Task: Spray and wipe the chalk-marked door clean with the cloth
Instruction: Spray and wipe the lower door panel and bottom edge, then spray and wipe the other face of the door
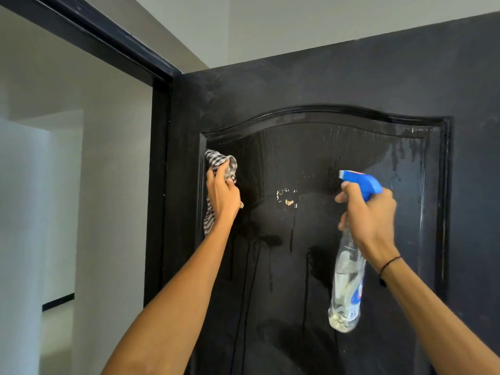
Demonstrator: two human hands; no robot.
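Note:
A black panelled door (338, 85) fills the right of the view, its arched panel wet with drips running down. Faint white chalk marks (287, 197) remain near the panel's middle. My left hand (222, 197) grips a striped grey-and-white cloth (220, 163) against the panel's left edge; a tail of cloth hangs below my wrist. My right hand (369, 220) holds a clear spray bottle (346, 288) with a blue trigger head by its neck. Its nozzle points left toward the door.
The black door frame (159, 185) stands just left of the door, with an open doorway and pale walls (108, 185) beyond it. The ceiling shows above the door's top edge.

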